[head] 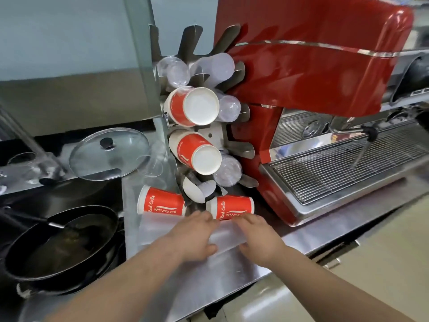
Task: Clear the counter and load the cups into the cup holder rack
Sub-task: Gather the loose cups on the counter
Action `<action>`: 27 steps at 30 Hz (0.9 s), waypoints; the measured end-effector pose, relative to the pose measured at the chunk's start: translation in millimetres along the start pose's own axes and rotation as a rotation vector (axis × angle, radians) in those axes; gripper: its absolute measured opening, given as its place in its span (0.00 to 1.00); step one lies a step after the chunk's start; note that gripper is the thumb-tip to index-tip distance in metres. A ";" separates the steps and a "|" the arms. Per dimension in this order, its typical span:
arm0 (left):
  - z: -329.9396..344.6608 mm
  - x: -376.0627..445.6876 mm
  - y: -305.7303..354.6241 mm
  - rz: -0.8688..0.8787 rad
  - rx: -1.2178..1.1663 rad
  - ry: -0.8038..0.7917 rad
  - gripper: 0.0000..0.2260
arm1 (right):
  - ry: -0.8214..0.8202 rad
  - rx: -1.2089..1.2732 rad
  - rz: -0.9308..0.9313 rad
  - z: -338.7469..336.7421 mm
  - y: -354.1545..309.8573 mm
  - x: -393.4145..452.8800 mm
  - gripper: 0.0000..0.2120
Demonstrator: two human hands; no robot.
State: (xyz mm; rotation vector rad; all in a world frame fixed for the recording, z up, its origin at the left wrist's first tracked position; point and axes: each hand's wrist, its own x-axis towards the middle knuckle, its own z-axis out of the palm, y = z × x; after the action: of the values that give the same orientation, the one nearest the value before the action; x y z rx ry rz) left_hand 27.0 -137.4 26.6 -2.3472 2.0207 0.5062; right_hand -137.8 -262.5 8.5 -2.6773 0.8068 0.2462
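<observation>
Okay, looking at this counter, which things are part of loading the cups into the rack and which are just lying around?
Part of the job:
cup holder rack
two red paper cups on the counter
frosted plastic cups under both hands
left hand
right hand

Just lying about:
red espresso machine
glass pot lid
black frying pan

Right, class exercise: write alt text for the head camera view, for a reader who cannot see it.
Two bare hands, left hand and right hand, hold a translucent cup sleeve lying on a steel counter. Two red paper cups lie just beyond, below a cup holder rack already carrying red and clear cups. A red espresso machine stands to the right.
</observation>
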 end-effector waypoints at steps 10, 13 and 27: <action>19.1 3.2 28.9 0.057 -0.079 -0.169 0.38 | -0.042 0.075 0.124 25.9 40.7 -34.3 0.38; 24.2 -2.1 36.5 0.052 -0.117 -0.191 0.41 | -0.044 0.132 0.095 23.2 44.0 -44.6 0.37; 42.0 -69.6 21.2 -0.166 -0.528 0.061 0.40 | -0.009 0.457 -0.273 -23.2 -29.3 -45.4 0.35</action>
State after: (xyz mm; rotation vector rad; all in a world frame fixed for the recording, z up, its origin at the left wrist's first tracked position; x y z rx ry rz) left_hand -11.8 -65.2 8.1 -2.8094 1.8656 1.0855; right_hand -157.2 -225.0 49.4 -2.3116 0.4207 0.0029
